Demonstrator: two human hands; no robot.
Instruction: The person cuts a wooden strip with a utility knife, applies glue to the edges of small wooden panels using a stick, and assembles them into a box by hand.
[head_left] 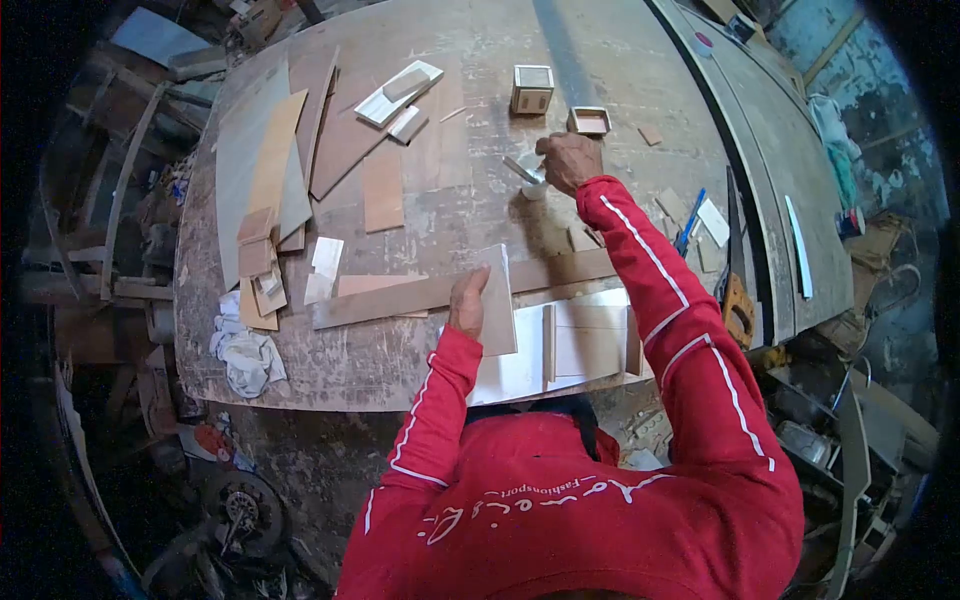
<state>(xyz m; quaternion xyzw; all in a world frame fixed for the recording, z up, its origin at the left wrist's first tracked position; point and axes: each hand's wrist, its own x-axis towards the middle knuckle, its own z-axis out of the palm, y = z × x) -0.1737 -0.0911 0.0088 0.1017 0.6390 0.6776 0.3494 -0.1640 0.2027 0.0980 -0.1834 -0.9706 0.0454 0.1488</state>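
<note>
My left hand (468, 302) grips a thin rectangular wooden board (503, 315) by its left side, standing over a long wooden strip (400, 300). My right hand (570, 160) is stretched far forward with its fingers curled closed. What it holds, if anything, is hidden from me. Just left of those fingers stands a small white container (535, 188), with a flat stick (519, 169) slanting out of it. Below the board lies a white panel (590, 305) with wooden crosspieces (550, 342) on it, close to my body.
Beyond my right hand stand a small wooden box (532, 90) and an open box (590, 121). Offcuts (262, 250) and a white rag (248, 362) lie at left. A handsaw (739, 310) and blue tool (690, 220) are at right. A dark gap (715, 110) divides the tabletops.
</note>
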